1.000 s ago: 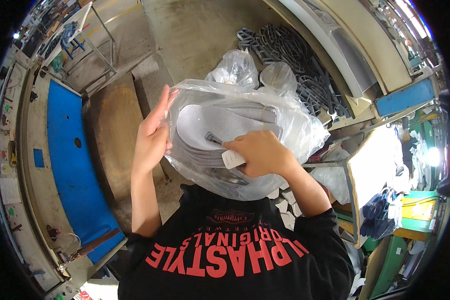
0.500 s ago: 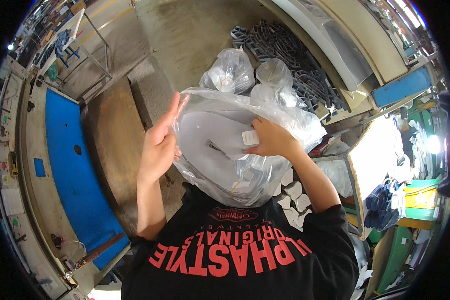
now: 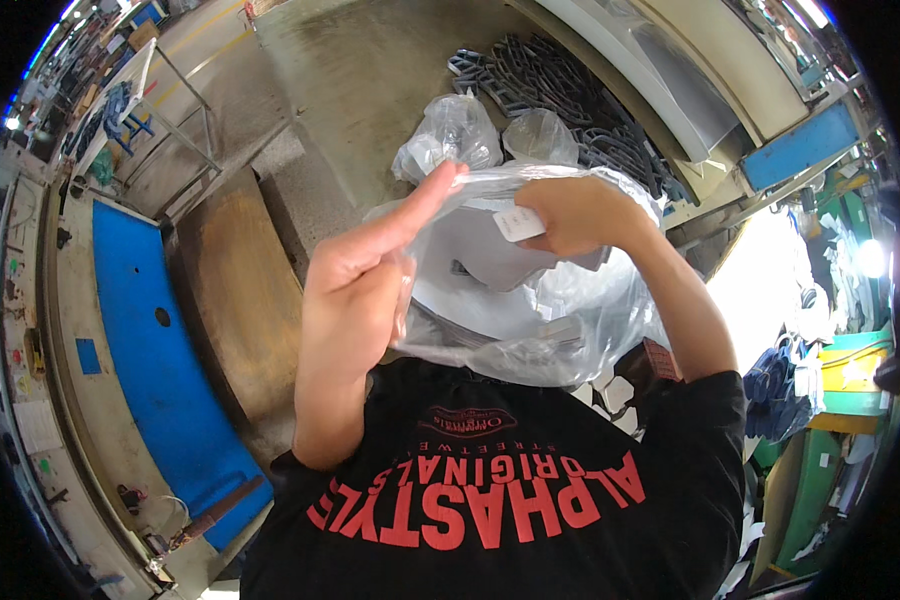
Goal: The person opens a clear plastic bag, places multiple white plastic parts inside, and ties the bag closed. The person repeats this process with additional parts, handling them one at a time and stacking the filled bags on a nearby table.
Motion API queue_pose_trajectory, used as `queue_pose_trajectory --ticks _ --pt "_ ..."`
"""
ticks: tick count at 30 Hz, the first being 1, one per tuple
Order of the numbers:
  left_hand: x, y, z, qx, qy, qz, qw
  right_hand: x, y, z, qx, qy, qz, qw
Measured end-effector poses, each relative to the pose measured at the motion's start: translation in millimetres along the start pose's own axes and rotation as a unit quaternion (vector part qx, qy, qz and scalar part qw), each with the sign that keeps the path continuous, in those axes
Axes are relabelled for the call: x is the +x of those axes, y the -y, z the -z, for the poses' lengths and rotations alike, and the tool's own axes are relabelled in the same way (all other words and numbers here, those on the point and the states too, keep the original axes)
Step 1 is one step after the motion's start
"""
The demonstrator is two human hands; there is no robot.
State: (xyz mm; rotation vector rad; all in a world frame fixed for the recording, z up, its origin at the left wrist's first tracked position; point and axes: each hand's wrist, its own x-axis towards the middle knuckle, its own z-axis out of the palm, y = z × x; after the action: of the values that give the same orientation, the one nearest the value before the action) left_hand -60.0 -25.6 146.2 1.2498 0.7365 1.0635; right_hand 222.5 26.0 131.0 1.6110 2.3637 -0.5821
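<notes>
A clear plastic bag (image 3: 610, 300) gapes in front of my chest, with light grey flat pieces (image 3: 470, 240) inside it. My left hand (image 3: 360, 270) is at the bag's left rim, index finger stretched along the edge and the other fingers curled in on the plastic; its thumb is hidden. Reaching in at the far right of the mouth, my right hand (image 3: 580, 215) is closed on some of the grey pieces, fingers mostly hidden behind them. A small white label (image 3: 520, 224) shows beside its thumb.
Two more filled clear bags (image 3: 455, 135) stand on the floor ahead, beside a heap of dark strip-like pieces (image 3: 570, 95). To the left runs a blue-topped bench (image 3: 140, 300) beside a brown board (image 3: 235, 290). White pieces (image 3: 615, 395) lie below the bag.
Both hands and the bag's mouth have shifted right. My left hand has tilted rightward over the rim. My right hand has risen slightly, lifting the edge of the grey pieces with the label.
</notes>
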Motion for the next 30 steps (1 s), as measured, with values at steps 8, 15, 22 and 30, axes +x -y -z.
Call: queue_pose_trajectory --ticks 8,15,22,30 --pt "49 4 19 -0.080 -0.141 -0.021 0.987 39 -44 -50 -0.097 -0.168 0.041 0.980" --pt "36 25 60 0.065 -0.152 0.052 0.985 5 -57 -72 0.135 -0.266 -0.011 0.954" --pt "20 -12 7 0.414 -0.095 -0.124 0.897 -56 -62 -83 0.145 -0.180 -0.045 0.972" --pt "61 86 -70 0.469 0.290 -0.223 0.804 -57 -69 -122 -0.013 -0.347 -0.088 0.934"
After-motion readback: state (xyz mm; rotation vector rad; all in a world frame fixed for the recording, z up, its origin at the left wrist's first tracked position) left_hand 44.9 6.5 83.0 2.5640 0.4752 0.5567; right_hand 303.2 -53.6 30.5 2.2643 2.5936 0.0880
